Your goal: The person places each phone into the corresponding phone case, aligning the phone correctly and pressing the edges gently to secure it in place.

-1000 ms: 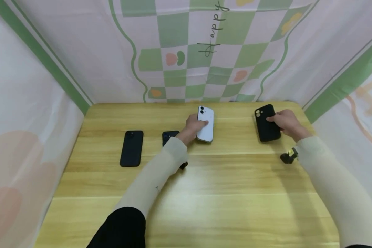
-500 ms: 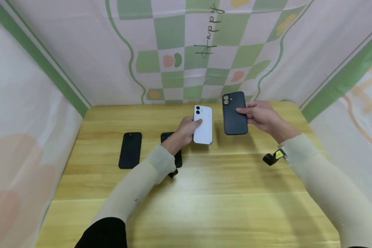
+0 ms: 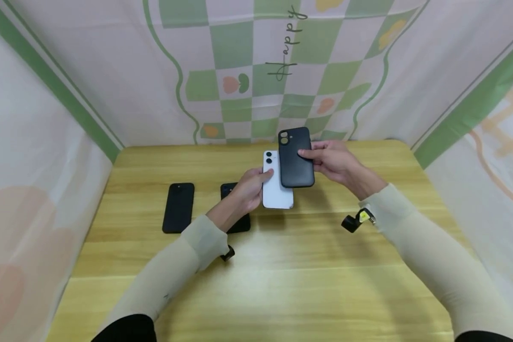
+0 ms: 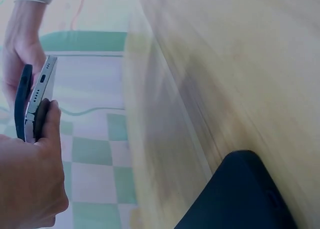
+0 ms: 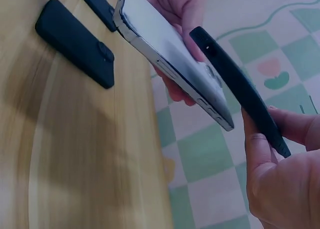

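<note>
My left hand (image 3: 249, 189) grips a white smartphone (image 3: 277, 192) by its left edge, thumb on the back, with its two-lens camera at the upper left. A black phone case (image 3: 297, 164) with camera cutouts is pinched by its right edge in my right hand (image 3: 335, 161). In the head view the case overlaps the right part of the phone. From the right wrist view, the case (image 5: 240, 86) stands tilted just off the phone's back (image 5: 165, 44), with a gap between them. Both are held above the table; the left wrist view shows the phone's bottom edge (image 4: 42, 81).
Two dark phones or cased phones lie on the wooden table (image 3: 256, 285): one black (image 3: 178, 209) at the left, another (image 3: 240, 224) partly under my left forearm. Printed cloth (image 3: 235, 47) hangs behind the table and at both sides.
My right hand has lifted the black case from the table's right side and carried it left over the white phone. My left hand has raised the phone and drawn it slightly nearer.
</note>
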Available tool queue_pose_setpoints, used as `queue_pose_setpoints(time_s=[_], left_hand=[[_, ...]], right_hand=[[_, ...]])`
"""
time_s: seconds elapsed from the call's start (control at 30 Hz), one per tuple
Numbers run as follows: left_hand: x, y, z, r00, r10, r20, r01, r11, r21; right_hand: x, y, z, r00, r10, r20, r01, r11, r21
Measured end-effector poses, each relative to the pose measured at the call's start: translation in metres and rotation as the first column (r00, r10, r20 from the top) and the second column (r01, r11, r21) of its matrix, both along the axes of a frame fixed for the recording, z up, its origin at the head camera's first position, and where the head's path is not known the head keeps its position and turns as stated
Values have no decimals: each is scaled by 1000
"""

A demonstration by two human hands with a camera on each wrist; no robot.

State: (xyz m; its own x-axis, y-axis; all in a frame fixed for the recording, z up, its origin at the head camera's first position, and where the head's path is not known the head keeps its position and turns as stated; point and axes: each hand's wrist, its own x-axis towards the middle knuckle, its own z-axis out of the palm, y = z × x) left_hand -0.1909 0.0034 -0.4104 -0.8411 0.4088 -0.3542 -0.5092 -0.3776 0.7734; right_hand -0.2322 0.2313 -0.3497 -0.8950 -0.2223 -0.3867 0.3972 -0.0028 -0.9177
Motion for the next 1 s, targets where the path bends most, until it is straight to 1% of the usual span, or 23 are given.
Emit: queue_pose_setpoints(time_s=[0.1, 0.23, 0.47, 0.7, 1.0], left_hand=[[4, -6, 1, 1000, 2, -20, -1, 999, 38], [10, -11, 0, 999, 15, -44, -11, 997, 72], [16, -11, 0, 999, 36, -11, -34, 989, 145], [18, -12, -1, 999, 46, -20, -43, 989, 140], [18, -11, -2, 999, 33, -13, -30, 986, 166]], right_hand=[[0, -9, -1, 1000, -9, 11, 9, 1000, -16], [1, -19, -3, 1000, 6, 13, -5, 999, -33], [3, -33, -11, 999, 50, 12, -50, 998, -39], [5, -40, -13, 998, 57, 0, -57, 998, -39], [9, -49, -18, 998, 58, 1, -58, 998, -21]])
